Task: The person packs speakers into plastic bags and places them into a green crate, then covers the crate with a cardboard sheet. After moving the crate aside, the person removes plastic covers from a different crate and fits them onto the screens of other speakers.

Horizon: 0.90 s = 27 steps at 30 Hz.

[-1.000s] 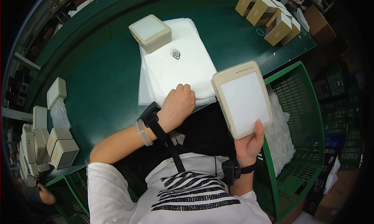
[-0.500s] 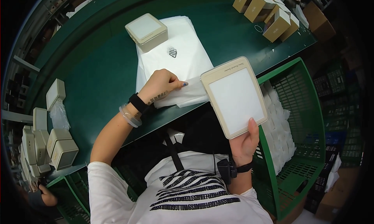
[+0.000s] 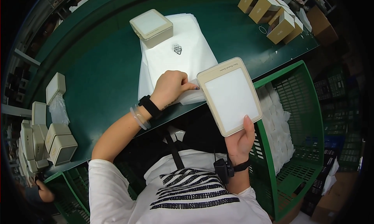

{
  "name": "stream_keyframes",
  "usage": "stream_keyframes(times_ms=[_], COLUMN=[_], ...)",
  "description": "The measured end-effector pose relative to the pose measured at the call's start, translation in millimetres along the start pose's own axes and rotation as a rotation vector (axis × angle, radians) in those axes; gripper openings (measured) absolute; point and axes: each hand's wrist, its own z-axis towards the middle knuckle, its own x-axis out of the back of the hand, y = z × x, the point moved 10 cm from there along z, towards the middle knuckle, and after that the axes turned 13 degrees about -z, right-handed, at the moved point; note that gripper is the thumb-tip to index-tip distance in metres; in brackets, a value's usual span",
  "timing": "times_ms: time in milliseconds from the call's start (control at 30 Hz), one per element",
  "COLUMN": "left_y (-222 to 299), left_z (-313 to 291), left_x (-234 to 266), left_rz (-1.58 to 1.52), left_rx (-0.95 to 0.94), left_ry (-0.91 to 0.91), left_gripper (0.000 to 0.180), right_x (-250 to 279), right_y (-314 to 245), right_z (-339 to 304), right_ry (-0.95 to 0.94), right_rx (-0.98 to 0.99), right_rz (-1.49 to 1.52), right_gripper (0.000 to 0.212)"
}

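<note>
The right hand (image 3: 240, 140) holds a flat beige box lid (image 3: 230, 95) with a white panel, gripping its lower edge: the thumb lies on the panel's face and the other fingers are hidden behind it. The lid is raised off the table, tilted, over the table's near edge and the rim of a green plastic basket (image 3: 302, 87) that holds white wrapped packets (image 3: 277, 122).

The left hand (image 3: 169, 88) rests on the near end of a stack of white tissue sheets (image 3: 175, 56) lying on the green table (image 3: 101, 68), its fingers curled and pinching the edge of the top sheet (the fingertips end just beside the lid's corner). A black watch and clear bangles sit on that wrist.

At the stack's far end stands a closed square beige box (image 3: 151, 27). More beige boxes (image 3: 272, 13) stand at the table's far right, and others (image 3: 46, 134) cluster at its left edge.
</note>
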Motion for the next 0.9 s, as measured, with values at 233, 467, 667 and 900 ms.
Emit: stream_keyframes(times_ms=[233,467,667,900], left_y=[3,13,12,35], left_z=[-3,-12,-13,-20], left_x=[5,6,6,-6], left_rz=[-0.112,-0.164,-0.112,0.170], left_rx=[-0.148,-0.102,-0.010,-0.329], left_ry=[0.029,-0.014,0.021,0.215], left_gripper=[0.020,0.012,0.015,0.015], right_x=[-2,1,1,-3], right_y=[7,9,11,21], right_z=[0,3,2,5], right_ry=[-0.007,0.001,0.003,-0.002], right_rx=[-0.021,-0.024,-0.035,-0.050], right_rz=[0.023,0.026,0.033,0.074], right_gripper=[0.058,0.057,0.058,0.058])
